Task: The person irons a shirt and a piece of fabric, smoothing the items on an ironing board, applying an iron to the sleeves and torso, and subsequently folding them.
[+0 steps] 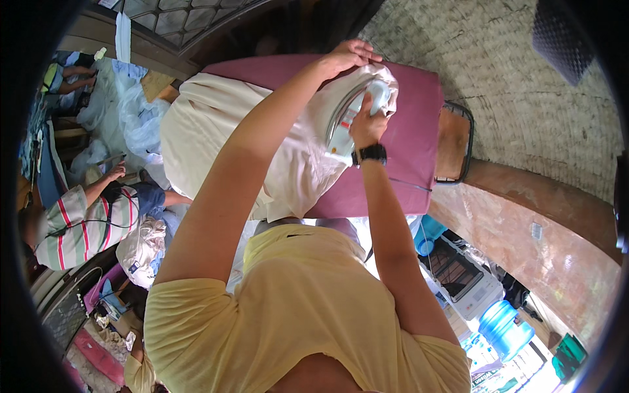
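My right hand [369, 124], below a dark wristwatch, is closed around the handle of a pale iron [341, 139] with a silvery edge. The iron rests on a cream garment [216, 128] spread in soft folds over a maroon-covered ironing board [413, 124]. Past the iron, my left hand [350, 57] lies at the garment's far edge, fingers stretched out toward the right. Its fingertips touch the cloth, and its palm side is hidden. The garment hangs over the board's near edge and bunches near the right end.
A black metal frame [466, 144] sticks out at the board's right end. Someone in a striped shirt [92, 223] is at the left, near plastic bags [141, 121]. To the lower right are a white appliance [475, 291] and a blue water jug [504, 327]. A wall [498, 85] rises beyond.
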The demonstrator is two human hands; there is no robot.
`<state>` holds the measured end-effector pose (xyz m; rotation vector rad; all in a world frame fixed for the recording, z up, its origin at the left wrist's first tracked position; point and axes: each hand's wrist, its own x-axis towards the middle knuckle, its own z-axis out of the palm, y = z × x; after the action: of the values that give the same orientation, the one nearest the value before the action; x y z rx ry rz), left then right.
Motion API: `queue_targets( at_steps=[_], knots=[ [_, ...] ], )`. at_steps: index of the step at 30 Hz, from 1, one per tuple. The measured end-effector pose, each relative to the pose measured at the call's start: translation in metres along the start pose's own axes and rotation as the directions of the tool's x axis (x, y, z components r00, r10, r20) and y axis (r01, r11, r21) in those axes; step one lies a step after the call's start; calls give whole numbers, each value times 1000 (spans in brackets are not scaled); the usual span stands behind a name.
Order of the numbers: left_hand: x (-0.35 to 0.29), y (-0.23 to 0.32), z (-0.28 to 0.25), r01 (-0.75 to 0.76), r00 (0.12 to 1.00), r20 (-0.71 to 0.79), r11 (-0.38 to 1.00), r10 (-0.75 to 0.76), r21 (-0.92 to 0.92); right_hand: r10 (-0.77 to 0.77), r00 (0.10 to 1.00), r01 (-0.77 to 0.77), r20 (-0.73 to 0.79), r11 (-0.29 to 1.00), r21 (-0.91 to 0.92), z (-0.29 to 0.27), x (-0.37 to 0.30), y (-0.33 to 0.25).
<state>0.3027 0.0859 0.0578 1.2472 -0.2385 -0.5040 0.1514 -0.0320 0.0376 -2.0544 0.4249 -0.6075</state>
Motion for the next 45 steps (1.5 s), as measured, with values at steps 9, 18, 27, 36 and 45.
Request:
queue_targets(
  at_steps=[9,18,27,36,45],
  knots=[
    [-54,-54,-83,239,938,-345,770,-26,592,-10,963,-22,268,993,115,-20,-38,-44],
    [-113,-12,-47,327,923,-287,129,-257,936,283,849,-224,446,958,-182,-6,1,-27],
    [-149,-31,-64,322,947,-280,442,-159,837,-71,724,172,686,982,-80,-103,-65,-37],
    [-176,-24,-66,333,941,-334,-24,-52,943,41,682,186,730,956,-227,2,-4,-58],
    [-167,-15,-69,319,948,-300,309,-108,896,-120,606,254,786,966,-48,-88,-61,-17]
  ],
)
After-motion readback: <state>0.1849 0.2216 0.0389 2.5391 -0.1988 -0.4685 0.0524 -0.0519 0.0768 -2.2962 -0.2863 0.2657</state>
